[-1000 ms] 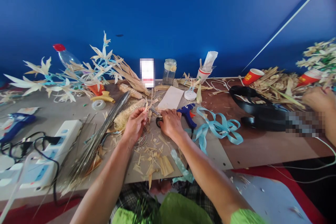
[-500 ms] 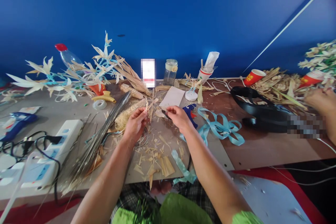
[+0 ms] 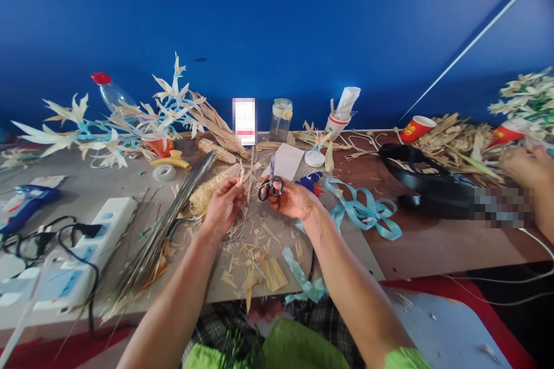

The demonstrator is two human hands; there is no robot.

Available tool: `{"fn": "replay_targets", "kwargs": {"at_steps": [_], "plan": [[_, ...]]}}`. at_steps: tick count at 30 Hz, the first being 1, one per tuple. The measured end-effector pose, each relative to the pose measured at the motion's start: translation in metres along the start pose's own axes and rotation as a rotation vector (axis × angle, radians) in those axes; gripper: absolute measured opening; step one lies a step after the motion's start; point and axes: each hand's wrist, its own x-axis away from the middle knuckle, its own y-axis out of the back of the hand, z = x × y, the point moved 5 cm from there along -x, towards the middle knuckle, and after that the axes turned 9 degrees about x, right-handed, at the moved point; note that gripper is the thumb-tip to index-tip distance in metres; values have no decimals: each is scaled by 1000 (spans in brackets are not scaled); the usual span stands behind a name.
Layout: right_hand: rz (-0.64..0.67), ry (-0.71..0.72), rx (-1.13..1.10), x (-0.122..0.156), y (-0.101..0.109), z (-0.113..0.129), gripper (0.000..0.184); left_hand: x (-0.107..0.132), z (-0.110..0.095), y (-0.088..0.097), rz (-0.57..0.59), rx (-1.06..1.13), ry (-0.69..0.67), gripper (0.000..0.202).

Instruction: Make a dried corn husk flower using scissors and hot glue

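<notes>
Closed in a pinch, my left hand (image 3: 225,200) holds a small pale strip of corn husk (image 3: 242,172) that points upward. My right hand (image 3: 295,198), palm turned partly up, grips black-handled scissors (image 3: 272,187) at the handles, blades pointing away from me. The scissors are apart from the husk strip. Thin tan husk strips (image 3: 251,168) lie just beyond my left fingers. Beside that hand is a pale fibrous bundle (image 3: 208,193), next to a sheaf of grey wires (image 3: 168,219). Husk scraps (image 3: 272,274) litter the board below my hands.
Blue ribbon (image 3: 363,204) lies right of my hands, near a blue glue gun (image 3: 312,181). A power strip (image 3: 93,253) and cables take up the left side. A clear jar (image 3: 281,118) stands behind. At far right another person's hand (image 3: 526,164) is near a red cup (image 3: 508,131).
My right hand has rolled over, palm now upward, bringing the scissors upright into view. The left hand stays nearly still with the husk strip. The other person's hand has shifted slightly.
</notes>
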Motion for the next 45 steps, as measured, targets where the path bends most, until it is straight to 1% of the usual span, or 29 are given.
{"fn": "replay_targets", "kwargs": {"at_steps": [3,6,9,10,12,14,16,19,21,25,27,30,33,36,38,41,43,45], "plan": [[19,44,67,1,-3,3,39,-1,0,1,4,0,-6,26],[-19,50,15,1,-3,4,44,-1,1,2,-3,-13,-11,25],[-60,74,-17,2,-4,6,46,-2,1,4,-24,-72,-50,25],[-94,104,1,2,-4,7,46,-2,1,5,-28,-96,-65,25],[-215,185,53,1,-1,11,43,-1,1,5,-26,-134,-83,24],[-340,266,86,1,3,14,44,-1,2,3,-14,-155,-67,24],[-409,344,94,1,5,18,48,0,3,0,-3,-162,-40,24],[-440,451,147,1,3,22,52,1,5,-2,8,-176,-7,25],[-461,489,215,2,1,24,53,1,7,-1,18,-194,2,26],[-526,523,295,4,2,26,48,0,11,1,69,-226,39,25],[-550,532,282,5,4,26,45,1,15,0,124,-231,89,24],[-545,545,252,4,6,26,44,4,17,-3,191,-182,168,23],[-533,562,262,4,7,27,42,6,14,-5,205,-109,192,22],[-544,570,274,4,8,26,40,6,13,-4,204,-97,190,22],[-574,574,259,5,11,26,40,4,12,-3,185,-122,159,23],[-576,534,225,8,13,27,39,1,8,1,85,-236,25,23],[-516,462,243,9,12,27,38,0,3,2,18,-323,-83,21],[-425,391,293,10,8,27,35,0,-2,3,-20,-386,-179,17]]}}
